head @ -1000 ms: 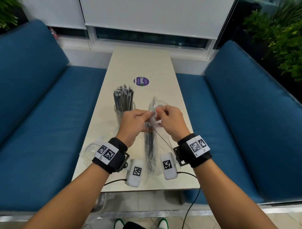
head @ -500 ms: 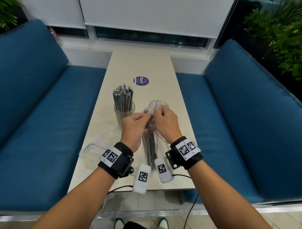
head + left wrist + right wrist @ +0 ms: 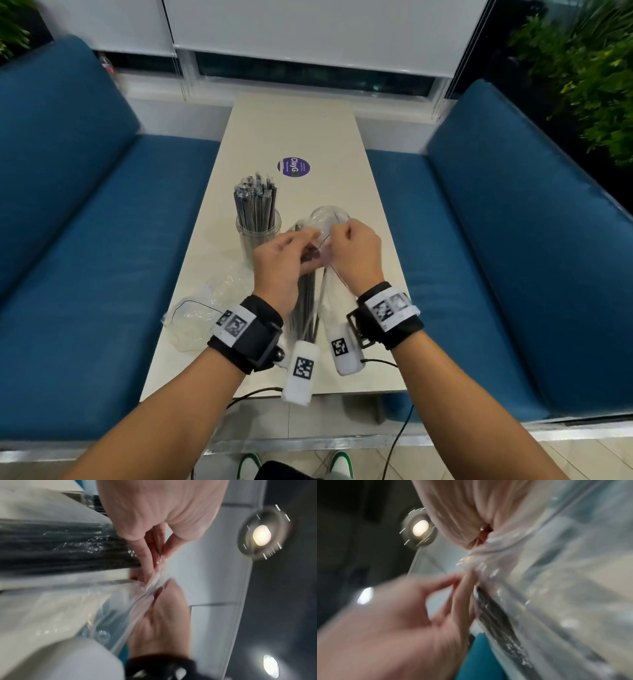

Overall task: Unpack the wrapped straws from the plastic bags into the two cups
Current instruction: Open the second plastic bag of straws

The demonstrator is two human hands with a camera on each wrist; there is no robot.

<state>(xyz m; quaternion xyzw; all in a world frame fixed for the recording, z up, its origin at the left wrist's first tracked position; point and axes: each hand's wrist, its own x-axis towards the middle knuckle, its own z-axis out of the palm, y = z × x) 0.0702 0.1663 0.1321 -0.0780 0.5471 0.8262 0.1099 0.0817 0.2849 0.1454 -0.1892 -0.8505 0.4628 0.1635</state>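
My left hand (image 3: 279,263) and right hand (image 3: 356,255) pinch the thin, slippery, clear plastic bag (image 3: 322,298) of black wrapped straws (image 3: 306,308) near its top; I should hold there.

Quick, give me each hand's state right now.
Left hand: pinching the bag of straws at its top.
Right hand: pinching the same bag top, opposite side.

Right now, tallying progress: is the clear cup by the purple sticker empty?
No, the clear cup stands packed with upright dark wrapped straws.
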